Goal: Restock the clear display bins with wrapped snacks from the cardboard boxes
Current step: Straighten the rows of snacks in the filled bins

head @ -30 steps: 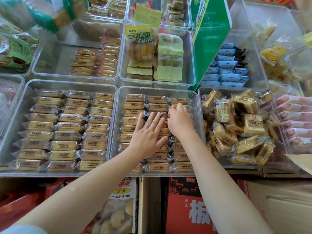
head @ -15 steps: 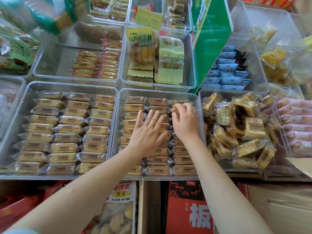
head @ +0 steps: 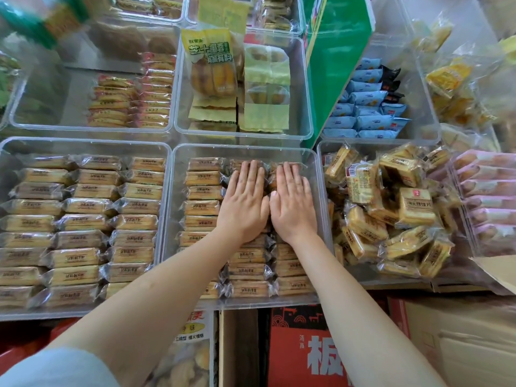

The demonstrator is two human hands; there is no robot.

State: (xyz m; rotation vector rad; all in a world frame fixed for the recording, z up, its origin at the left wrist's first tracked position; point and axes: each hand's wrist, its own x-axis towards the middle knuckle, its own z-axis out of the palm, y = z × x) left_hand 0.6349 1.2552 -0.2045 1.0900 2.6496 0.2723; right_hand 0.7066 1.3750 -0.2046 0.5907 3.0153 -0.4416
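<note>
- My left hand (head: 243, 203) and my right hand (head: 291, 202) lie flat, palm down, side by side, thumbs touching; fingers straight and together, gripping nothing.
- Both hands press on the wrapped snacks (head: 202, 192) in the middle clear bin (head: 178, 152) of the front row, over its middle and right columns toward the far end.
- The snacks are flat, tan, oblong bars in clear, crinkled wrappers with dark print; they stand in three tidy columns that fill the bin.
- The left clear bin (head: 83, 142) holds the same kind of bars, likewise in three columns.
- The right clear bin (head: 321, 148) holds squarer yellow packets (head: 416, 203), piled loosely at all angles.
- Below the bins: a red cardboard box (head: 296, 344) with large white characters, and a plain brown box (head: 460, 344) to its right.
</note>
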